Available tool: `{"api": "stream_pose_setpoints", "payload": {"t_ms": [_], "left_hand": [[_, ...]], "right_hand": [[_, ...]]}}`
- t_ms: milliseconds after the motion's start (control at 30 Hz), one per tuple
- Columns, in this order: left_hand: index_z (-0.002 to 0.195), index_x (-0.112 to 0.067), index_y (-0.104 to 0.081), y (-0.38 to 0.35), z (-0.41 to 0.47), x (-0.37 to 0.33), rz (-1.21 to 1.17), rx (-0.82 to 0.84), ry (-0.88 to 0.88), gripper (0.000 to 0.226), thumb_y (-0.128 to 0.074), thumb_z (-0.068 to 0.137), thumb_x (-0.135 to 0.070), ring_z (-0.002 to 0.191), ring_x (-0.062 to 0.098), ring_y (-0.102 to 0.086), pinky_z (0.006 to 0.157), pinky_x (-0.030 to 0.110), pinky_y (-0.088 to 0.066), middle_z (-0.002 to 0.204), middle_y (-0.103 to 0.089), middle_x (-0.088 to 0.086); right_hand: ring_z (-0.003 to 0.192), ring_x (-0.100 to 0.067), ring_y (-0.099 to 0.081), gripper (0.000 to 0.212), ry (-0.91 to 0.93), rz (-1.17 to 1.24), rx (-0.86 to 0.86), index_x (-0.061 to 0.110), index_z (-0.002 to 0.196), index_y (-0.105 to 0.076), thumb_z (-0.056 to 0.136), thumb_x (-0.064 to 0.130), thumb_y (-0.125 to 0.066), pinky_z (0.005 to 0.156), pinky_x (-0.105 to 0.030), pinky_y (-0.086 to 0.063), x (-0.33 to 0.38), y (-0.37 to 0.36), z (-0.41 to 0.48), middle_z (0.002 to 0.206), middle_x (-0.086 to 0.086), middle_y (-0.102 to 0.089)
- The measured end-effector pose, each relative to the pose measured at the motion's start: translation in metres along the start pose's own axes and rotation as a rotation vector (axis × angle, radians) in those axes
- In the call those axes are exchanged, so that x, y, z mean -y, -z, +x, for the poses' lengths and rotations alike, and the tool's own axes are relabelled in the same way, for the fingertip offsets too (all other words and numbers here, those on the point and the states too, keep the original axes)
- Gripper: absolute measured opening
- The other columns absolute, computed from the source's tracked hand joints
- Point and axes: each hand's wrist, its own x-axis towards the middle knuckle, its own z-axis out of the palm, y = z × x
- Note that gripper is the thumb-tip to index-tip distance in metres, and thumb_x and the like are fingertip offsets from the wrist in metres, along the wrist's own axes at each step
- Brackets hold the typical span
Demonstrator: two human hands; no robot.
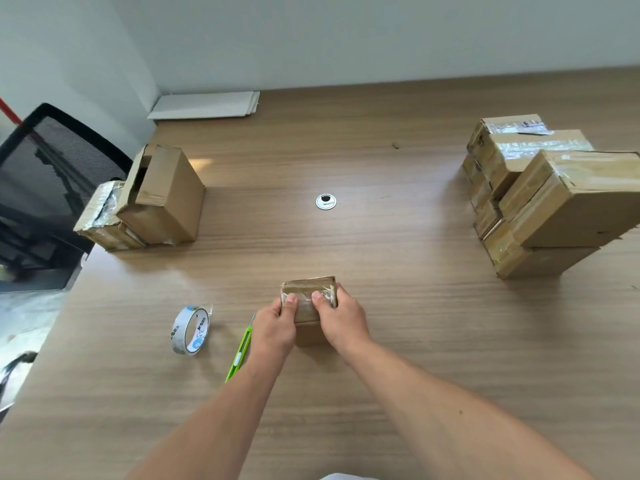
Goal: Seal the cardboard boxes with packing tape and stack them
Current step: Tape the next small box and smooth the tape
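Note:
A small cardboard box (pixel 308 289) with clear tape across its top stands on the wooden table (pixel 398 323) in front of me. My left hand (pixel 275 327) grips its left side and my right hand (pixel 341 323) grips its right side, both thumbs pressing on the taped top. A roll of clear packing tape (pixel 190 330) stands on edge to the left. Between the roll and my left hand lies a green utility knife (pixel 239 355). A stack of taped boxes (pixel 540 195) rises at the right. At the left stands an open-flapped box (pixel 162 195) beside a lower taped box (pixel 100 216).
A round cable grommet (pixel 326 201) is set in the table's middle. White sheets (pixel 204 105) lie at the far edge by the wall. A black mesh chair (pixel 45 174) stands off the table's left edge.

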Motion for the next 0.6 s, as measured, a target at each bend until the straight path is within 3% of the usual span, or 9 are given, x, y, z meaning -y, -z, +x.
{"api": "stream_pose_setpoints", "payload": {"t_ms": [100, 200, 300, 400, 533, 600], "left_hand": [[0.080, -0.008, -0.077, 0.010, 0.006, -0.002, -0.221, 0.106, 0.116, 0.036, -0.053, 0.104, -0.020, 0.081, 0.024, -0.066, 0.083, 0.040, -0.053, 0.087, -0.076, 0.011], [0.087, -0.004, -0.074, 0.015, 0.004, -0.009, -0.299, 0.148, 0.169, 0.032, -0.049, 0.105, -0.014, 0.080, 0.024, -0.063, 0.073, 0.032, -0.051, 0.087, -0.072, 0.014], [0.089, -0.007, -0.076, 0.012, 0.000, -0.007, -0.295, 0.140, 0.166, 0.039, -0.050, 0.104, -0.033, 0.083, 0.022, -0.066, 0.081, 0.036, -0.052, 0.089, -0.076, 0.011], [0.091, -0.009, -0.077, 0.006, -0.003, -0.008, -0.154, 0.119, 0.104, 0.065, -0.059, 0.078, -0.070, 0.087, 0.026, -0.073, 0.090, 0.046, -0.055, 0.093, -0.078, 0.012], [0.084, -0.010, -0.073, -0.001, -0.006, -0.013, 0.022, 0.008, -0.018, 0.045, -0.062, 0.092, -0.053, 0.085, 0.029, -0.071, 0.080, 0.045, -0.056, 0.080, -0.075, 0.005], [0.081, -0.006, -0.070, 0.000, -0.005, -0.012, 0.068, 0.003, -0.043, 0.047, -0.059, 0.095, -0.050, 0.080, 0.032, -0.069, 0.077, 0.047, -0.054, 0.078, -0.073, 0.008]], "right_hand": [[0.117, -0.024, -0.061, 0.042, 0.003, -0.028, 0.015, 0.020, 0.134, -0.060, 0.098, 0.043, -0.056, 0.101, -0.030, -0.045, -0.001, 0.003, 0.002, 0.124, -0.005, -0.069], [0.117, -0.023, -0.061, 0.038, 0.016, -0.034, 0.026, 0.021, 0.131, -0.061, 0.100, 0.042, -0.054, 0.100, -0.030, -0.046, -0.002, 0.004, 0.003, 0.123, -0.004, -0.069], [0.115, -0.025, -0.061, 0.039, 0.022, -0.065, 0.032, 0.021, 0.127, -0.061, 0.100, 0.047, -0.052, 0.094, -0.029, -0.045, 0.001, 0.004, 0.003, 0.121, -0.006, -0.069], [0.112, -0.025, -0.062, 0.047, -0.009, -0.052, 0.027, 0.020, 0.121, -0.062, 0.094, 0.058, -0.058, 0.083, -0.025, -0.040, 0.006, 0.005, 0.002, 0.117, -0.005, -0.069], [0.114, -0.029, -0.062, 0.050, -0.042, -0.064, -0.005, 0.017, 0.125, -0.057, 0.093, 0.055, -0.062, 0.079, -0.024, -0.037, 0.009, 0.001, 0.001, 0.120, -0.009, -0.068], [0.111, -0.029, -0.063, 0.046, -0.027, -0.065, -0.010, 0.017, 0.121, -0.059, 0.094, 0.054, -0.062, 0.079, -0.025, -0.039, 0.006, 0.001, 0.002, 0.117, -0.009, -0.068]]}}
